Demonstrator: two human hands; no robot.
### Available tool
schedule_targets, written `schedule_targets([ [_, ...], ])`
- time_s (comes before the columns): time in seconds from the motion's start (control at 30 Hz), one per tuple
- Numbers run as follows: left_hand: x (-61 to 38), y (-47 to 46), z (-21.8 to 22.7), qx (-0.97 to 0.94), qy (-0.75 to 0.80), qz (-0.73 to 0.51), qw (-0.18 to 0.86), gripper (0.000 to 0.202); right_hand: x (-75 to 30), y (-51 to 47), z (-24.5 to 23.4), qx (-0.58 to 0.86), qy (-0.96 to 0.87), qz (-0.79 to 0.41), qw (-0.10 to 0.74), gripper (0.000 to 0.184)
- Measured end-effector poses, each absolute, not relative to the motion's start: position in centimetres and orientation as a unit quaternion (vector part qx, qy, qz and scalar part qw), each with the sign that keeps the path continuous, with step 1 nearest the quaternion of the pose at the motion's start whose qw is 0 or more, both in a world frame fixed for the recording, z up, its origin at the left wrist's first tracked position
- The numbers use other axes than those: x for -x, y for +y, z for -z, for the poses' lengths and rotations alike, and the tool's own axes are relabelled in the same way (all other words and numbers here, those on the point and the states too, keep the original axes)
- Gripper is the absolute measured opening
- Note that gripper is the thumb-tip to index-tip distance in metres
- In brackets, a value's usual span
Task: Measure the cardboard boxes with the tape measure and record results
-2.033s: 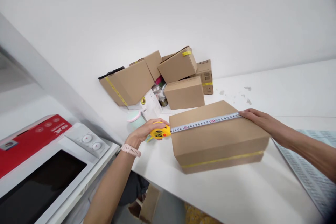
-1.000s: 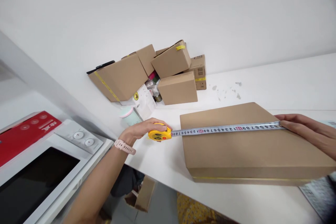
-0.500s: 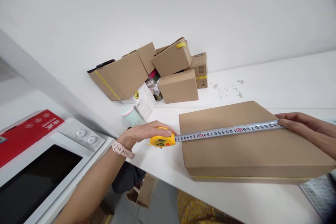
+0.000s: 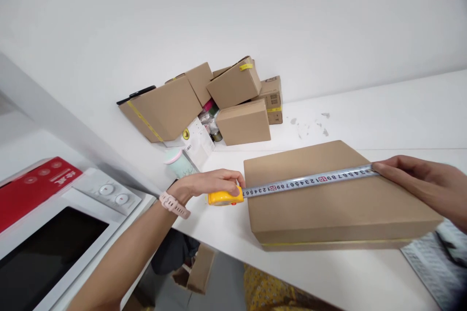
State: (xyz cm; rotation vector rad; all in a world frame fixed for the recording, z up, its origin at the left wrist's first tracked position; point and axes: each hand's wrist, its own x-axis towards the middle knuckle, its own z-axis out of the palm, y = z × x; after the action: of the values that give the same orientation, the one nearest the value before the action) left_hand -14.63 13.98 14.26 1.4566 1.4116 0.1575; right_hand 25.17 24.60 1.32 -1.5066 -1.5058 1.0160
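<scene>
A flat brown cardboard box lies on the white table. A steel measuring tape blade stretches across its top from left to right. My left hand, with a pink watch on the wrist, is closed over the yellow tape measure case just off the box's left edge. My right hand pinches the tape's free end at the box's right edge.
A pile of several cardboard boxes leans against the wall at the back, with a mint cup in front. A white appliance with a red panel stands at the left. A patterned sheet lies at the right.
The box was turned so its long side faces me, and the tape was drawn out longer across it. In the last half second the tape case moved closer to the box's left edge.
</scene>
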Motion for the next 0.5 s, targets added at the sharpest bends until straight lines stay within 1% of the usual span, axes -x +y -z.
schedule_targets([
  [0.07, 14.1, 14.4, -14.3, -0.611, 0.6, -0.069, 0.512, 0.021, -25.1, 24.3, -1.7, 0.576, -0.576, -0.464, 0.348, 0.053],
  [0.1, 13.9, 14.5, -14.3, -0.61, 0.604, -0.069, 0.508, 0.02, -25.0, 24.2, -1.8, 0.571, -0.571, -0.479, 0.343, 0.053],
  [0.23, 13.4, 14.5, -14.4, -0.593, 0.621, -0.069, 0.508, 0.025, -25.0, 24.4, -1.7, 0.569, -0.569, -0.478, 0.352, 0.05],
  [0.4, 13.1, 13.9, -14.0, -0.561, 0.645, -0.104, 0.508, 0.022, -24.9, 24.7, -2.5, 0.558, -0.599, -0.452, 0.355, 0.045],
  [0.5, 12.8, 13.3, -13.8, -0.546, 0.654, -0.128, 0.508, 0.02, -24.6, 24.5, -3.7, 0.549, -0.614, -0.439, 0.358, 0.036],
])
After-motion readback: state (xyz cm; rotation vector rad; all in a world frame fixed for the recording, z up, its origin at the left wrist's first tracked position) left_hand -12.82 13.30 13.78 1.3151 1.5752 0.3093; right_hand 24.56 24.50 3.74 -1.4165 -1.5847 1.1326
